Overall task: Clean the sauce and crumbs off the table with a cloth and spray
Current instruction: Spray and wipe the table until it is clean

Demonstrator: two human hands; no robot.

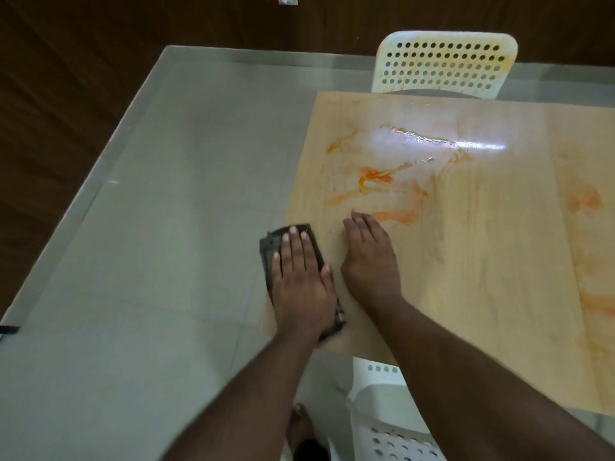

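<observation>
Dark grey folded cloth at left edge of light wooden table, pressed flat under left hand, fingers straight and close together. Right hand flat on tabletop just beside, fingers straight, together. Orange sauce smears farther along tabletop.

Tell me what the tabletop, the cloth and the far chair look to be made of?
Tabletop: probably laminate with pale wood-grain print; glossy, it mirrors a light glare. Cloth under the left hand: dark, matte, soft fabric, possibly microfibre. Far chair: white moulded plastic with punched holes, orange-stained.
</observation>
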